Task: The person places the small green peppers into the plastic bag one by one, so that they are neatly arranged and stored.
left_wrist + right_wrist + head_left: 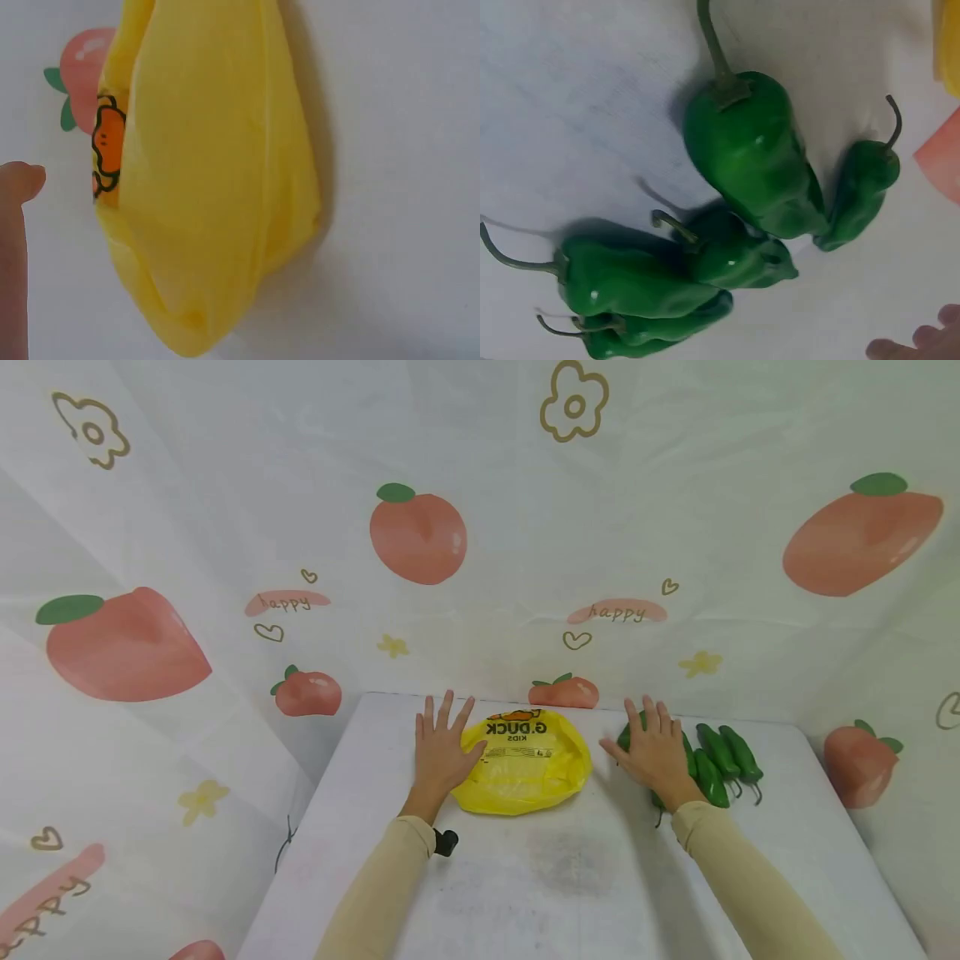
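Left hand (444, 758) released, fingers spread toward the far edge of the desk (510, 893), above or against the left end of the yellow bag (525, 777); right hand (658, 752) likewise over the green peppers (717, 750), contact unclear for both. Bag lies near the far edge, long axis roughly parallel to it, lettering mirrored in the head view; peppers sit toward the far right corner, stems mostly toward the near edge. Right hand partly hides the peppers; left wrist view crops the bag at top.
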`<action>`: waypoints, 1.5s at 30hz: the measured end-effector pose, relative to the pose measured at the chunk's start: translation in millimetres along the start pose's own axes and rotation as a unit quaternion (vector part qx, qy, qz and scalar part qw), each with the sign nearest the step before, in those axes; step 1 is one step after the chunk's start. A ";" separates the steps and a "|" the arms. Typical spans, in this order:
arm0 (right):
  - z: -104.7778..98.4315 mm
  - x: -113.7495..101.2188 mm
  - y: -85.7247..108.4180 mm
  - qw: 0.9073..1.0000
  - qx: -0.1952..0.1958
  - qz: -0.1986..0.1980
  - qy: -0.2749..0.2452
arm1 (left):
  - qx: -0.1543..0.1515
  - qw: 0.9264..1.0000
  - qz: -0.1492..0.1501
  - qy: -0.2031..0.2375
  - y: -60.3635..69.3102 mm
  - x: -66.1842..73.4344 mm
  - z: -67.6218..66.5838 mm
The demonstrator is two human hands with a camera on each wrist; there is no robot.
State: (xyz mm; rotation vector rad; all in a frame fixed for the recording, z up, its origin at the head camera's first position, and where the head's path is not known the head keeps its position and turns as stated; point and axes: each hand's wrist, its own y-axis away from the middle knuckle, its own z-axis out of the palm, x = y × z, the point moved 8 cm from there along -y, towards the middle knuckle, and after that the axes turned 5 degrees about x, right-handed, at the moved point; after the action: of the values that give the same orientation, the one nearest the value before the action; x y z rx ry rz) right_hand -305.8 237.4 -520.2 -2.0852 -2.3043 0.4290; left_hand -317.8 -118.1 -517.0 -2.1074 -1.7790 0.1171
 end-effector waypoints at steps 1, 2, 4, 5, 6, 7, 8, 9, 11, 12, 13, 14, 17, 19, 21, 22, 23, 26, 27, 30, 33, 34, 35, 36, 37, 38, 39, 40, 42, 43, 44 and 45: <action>0.9 1.6 0.2 1.000 0.000 0.002 -0.002 | 0.000 1.000 -0.005 0.006 1.2 -2.9 0.9; 1.9 3.2 0.4 1.000 0.000 0.003 -0.005 | 0.002 1.000 -0.010 0.016 2.5 -5.6 1.2; 3.2 5.6 1.2 1.000 -0.001 0.005 -0.011 | -0.001 0.999 -0.024 0.034 5.4 -11.0 2.9; 3.7 6.5 1.7 1.000 -0.002 0.005 -0.012 | 0.000 0.998 -0.031 0.047 6.9 -13.3 3.1; 3.9 7.3 2.3 1.000 -0.002 0.004 -0.014 | -0.001 0.998 -0.038 0.058 8.5 -15.4 3.4; 4.2 8.1 3.0 1.000 -0.003 0.005 -0.016 | -0.002 0.997 -0.045 0.067 10.0 -17.4 4.0; 4.5 8.7 3.7 1.000 -0.004 0.005 -0.019 | -0.005 0.996 -0.053 0.077 11.8 -19.2 4.6; 4.5 9.0 4.5 1.000 -0.006 0.005 -0.021 | -0.007 0.994 -0.060 0.086 13.5 -20.9 5.0; 5.0 9.8 5.9 1.000 -0.008 0.006 -0.026 | -0.014 0.992 -0.075 0.101 17.2 -24.6 7.3; 5.5 10.3 6.3 0.999 -0.009 0.007 -0.030 | -0.022 0.991 -0.084 0.107 19.1 -26.9 9.7; 5.8 10.6 6.5 0.999 -0.010 0.008 -0.035 | -0.030 0.989 -0.092 0.111 21.0 -29.6 13.2; 6.0 10.9 6.6 0.999 -0.009 0.009 -0.038 | -0.037 0.987 -0.101 0.116 23.0 -32.4 16.5; 8.3 13.5 4.8 0.998 -0.008 0.015 -0.057 | -0.054 0.984 -0.117 0.124 28.3 -40.2 26.3; 9.9 16.7 2.1 0.997 -0.009 0.021 -0.078 | -0.056 0.982 -0.122 0.132 30.9 -43.8 29.9; 12.5 22.0 -0.9 0.994 -0.013 0.036 -0.107 | -0.057 0.980 -0.127 0.142 32.9 -45.9 31.7; 13.9 24.9 -1.9 0.992 -0.016 0.044 -0.121 | -0.057 0.978 -0.131 0.150 33.8 -46.8 32.5; 15.7 28.1 -2.4 0.990 -0.020 0.053 -0.132 | -0.059 0.976 -0.137 0.159 34.9 -48.0 33.9; 20.2 35.4 0.0 0.983 -0.028 0.077 -0.162 | -0.066 0.967 -0.161 0.186 38.9 -52.6 38.7; 21.3 36.8 1.5 0.982 -0.029 0.079 -0.168 | -0.068 0.964 -0.169 0.195 40.5 -54.5 40.3; 22.0 39.9 6.1 0.979 -0.027 0.082 -0.185 | -0.074 0.954 -0.188 0.220 44.9 -58.5 45.0; 21.5 41.4 7.4 0.977 -0.027 0.082 -0.194 | -0.072 0.947 -0.199 0.242 47.9 -61.7 48.1; 21.5 41.8 7.6 0.976 -0.030 0.084 -0.197 | -0.071 0.945 -0.201 0.247 48.9 -62.5 49.3; 21.9 42.3 7.5 0.976 -0.034 0.085 -0.199 | -0.069 0.943 -0.203 0.254 49.7 -63.3 50.3; 22.6 43.2 7.0 0.975 -0.037 0.088 -0.201 | -0.066 0.941 -0.206 0.260 50.6 -64.2 51.5; 23.1 43.6 6.5 0.974 -0.040 0.090 -0.202 | -0.063 0.939 -0.208 0.267 51.4 -64.9 52.6; 23.6 44.1 5.6 0.974 -0.040 0.092 -0.203 | -0.060 0.936 -0.212 0.275 52.5 -65.7 53.5; 23.9 44.1 4.6 0.974 -0.040 0.093 -0.205 | -0.057 0.934 -0.215 0.281 53.2 -66.1 54.5; 24.4 44.6 3.4 0.973 -0.039 0.094 -0.206 | -0.054 0.931 -0.216 0.288 53.6 -66.2 55.4; 25.7 45.9 1.1 0.972 -0.036 0.098 -0.211 | -0.052 0.926 -0.222 0.301 54.9 -66.1 57.4; 26.4 46.5 0.3 0.971 -0.036 0.101 -0.214 | -0.053 0.923 -0.225 0.307 55.5 -65.8 58.4; 27.0 46.8 -0.6 0.970 -0.037 0.105 -0.216 | -0.054 0.922 -0.227 0.310 56.0 -65.3 59.3; 27.7 47.1 -1.4 0.969 -0.039 0.109 -0.220 | -0.054 0.920 -0.229 0.314 56.3 -65.0 60.3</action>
State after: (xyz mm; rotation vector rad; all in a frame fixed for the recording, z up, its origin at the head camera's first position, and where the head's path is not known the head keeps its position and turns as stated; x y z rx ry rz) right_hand -317.7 277.9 -555.0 -2.5117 -2.3331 0.9055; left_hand -296.2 -174.0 -603.2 -1.4764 -1.8112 -0.7128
